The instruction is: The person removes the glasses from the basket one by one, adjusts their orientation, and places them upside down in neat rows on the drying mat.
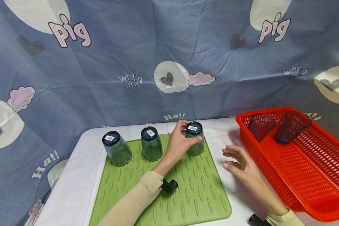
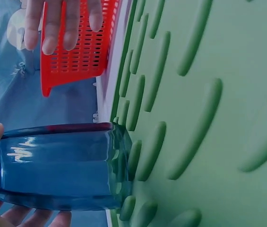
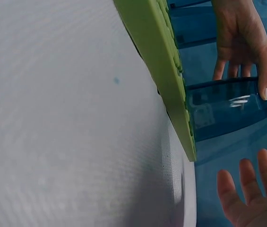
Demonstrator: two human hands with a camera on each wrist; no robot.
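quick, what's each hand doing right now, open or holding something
Left hand: holding an upside-down blue glass at the right end of the row.
Right hand: open, holding nothing, beside the red basket.

Your bench (image 1: 79,175) is covered by a white cloth (image 3: 76,118), its fine weave visible close up in the right wrist view, along with a small bluish-green spot (image 3: 116,81). Directly on it, in front of you, lies a green ribbed mat (image 1: 197,197), flat, with elongated raised ridges and a rounded near-right corner; the head view crops its near-left part. To your right stands a red plastic basket (image 1: 299,160) with perforated walls, set at a slant and cut off by the frame. Between mat and basket you have a strip of white cloth.
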